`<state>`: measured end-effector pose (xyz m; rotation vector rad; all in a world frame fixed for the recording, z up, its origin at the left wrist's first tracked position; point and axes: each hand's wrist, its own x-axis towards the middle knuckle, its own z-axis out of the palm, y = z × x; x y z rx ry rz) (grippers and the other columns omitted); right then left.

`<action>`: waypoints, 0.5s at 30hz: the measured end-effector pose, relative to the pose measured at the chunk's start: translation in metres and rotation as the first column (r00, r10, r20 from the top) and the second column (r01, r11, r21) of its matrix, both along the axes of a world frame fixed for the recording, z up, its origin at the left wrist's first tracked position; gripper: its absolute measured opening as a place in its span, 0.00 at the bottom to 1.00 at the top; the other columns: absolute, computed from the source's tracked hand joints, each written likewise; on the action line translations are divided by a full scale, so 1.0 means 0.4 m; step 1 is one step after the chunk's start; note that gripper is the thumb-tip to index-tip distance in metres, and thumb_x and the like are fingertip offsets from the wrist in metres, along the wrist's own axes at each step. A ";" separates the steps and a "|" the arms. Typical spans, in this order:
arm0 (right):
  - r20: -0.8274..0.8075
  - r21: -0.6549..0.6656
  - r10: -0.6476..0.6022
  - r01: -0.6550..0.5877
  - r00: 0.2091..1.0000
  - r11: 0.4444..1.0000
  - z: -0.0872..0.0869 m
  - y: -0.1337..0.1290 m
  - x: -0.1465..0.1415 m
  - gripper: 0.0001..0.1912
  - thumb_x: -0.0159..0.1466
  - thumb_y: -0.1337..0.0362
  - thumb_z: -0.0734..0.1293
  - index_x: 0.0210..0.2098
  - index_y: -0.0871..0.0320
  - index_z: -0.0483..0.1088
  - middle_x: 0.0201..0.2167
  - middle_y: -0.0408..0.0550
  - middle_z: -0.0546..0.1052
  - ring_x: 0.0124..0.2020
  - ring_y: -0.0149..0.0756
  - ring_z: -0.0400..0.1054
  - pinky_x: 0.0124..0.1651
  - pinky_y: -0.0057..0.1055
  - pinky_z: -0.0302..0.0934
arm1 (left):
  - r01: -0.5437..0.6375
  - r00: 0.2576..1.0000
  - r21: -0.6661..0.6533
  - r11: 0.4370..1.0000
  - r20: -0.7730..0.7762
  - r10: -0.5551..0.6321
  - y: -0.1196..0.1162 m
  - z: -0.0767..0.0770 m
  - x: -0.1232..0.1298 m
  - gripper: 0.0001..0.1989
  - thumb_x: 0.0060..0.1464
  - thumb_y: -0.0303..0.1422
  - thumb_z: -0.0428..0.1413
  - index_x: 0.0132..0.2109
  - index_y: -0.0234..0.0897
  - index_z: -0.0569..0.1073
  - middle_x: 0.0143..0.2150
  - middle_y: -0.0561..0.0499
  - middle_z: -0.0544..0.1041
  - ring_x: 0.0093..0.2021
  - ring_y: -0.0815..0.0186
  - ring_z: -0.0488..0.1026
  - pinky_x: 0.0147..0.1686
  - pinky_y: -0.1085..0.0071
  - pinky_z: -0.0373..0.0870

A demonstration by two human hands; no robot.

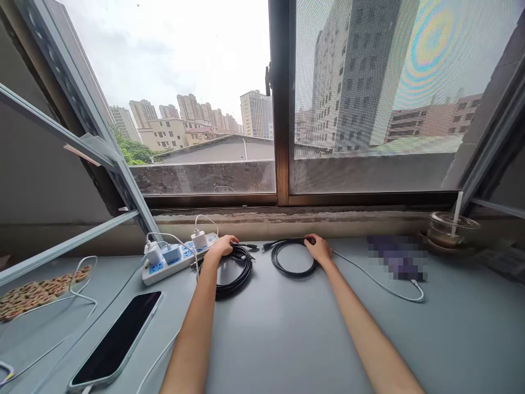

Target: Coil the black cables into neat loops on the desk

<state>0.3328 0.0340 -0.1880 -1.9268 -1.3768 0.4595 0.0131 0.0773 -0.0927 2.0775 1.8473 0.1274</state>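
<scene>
Two coils of black cable lie side by side on the grey tabletop below the window. My left hand [222,247] reaches over the top of the thicker left coil [241,280], its fingers curled onto it beside the power strip. Connector ends stick out at this coil's upper right. The thinner right coil [292,272] is a neat ring, with a plug [267,247] pointing out on its left. My right hand [319,249] pinches this ring at its upper right edge. Both coils rest on the table, a small gap between them.
A white power strip [174,268] with chargers plugged in stands at the left. A phone [118,339] lies in front of it among white cables. To the right are a blurred purple object [400,260] with a white cable [381,284] and a lidded cup [449,230] with a straw.
</scene>
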 end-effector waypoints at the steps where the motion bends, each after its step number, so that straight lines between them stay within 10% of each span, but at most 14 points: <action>1: 0.000 0.000 0.000 0.000 1.000 1.000 0.000 0.000 0.000 0.16 0.66 0.59 0.63 0.50 0.59 0.68 0.49 0.51 0.72 0.46 0.38 0.69 0.48 0.42 0.66 | 0.010 1.000 0.012 1.000 0.013 -0.010 0.000 -0.003 0.000 0.16 0.60 0.37 0.53 0.53 0.35 0.69 0.52 0.44 0.71 0.48 0.61 0.71 0.46 0.58 0.71; 15: 0.006 0.024 0.025 -0.025 1.000 0.999 -0.021 0.015 0.007 0.16 0.66 0.58 0.63 0.50 0.59 0.68 0.49 0.51 0.72 0.46 0.38 0.69 0.48 0.42 0.66 | -0.035 0.993 0.207 0.978 0.116 0.011 -0.005 0.020 -0.012 0.18 0.38 0.18 0.55 0.38 0.34 0.78 0.36 0.46 0.78 0.41 0.61 0.75 0.38 0.72 0.70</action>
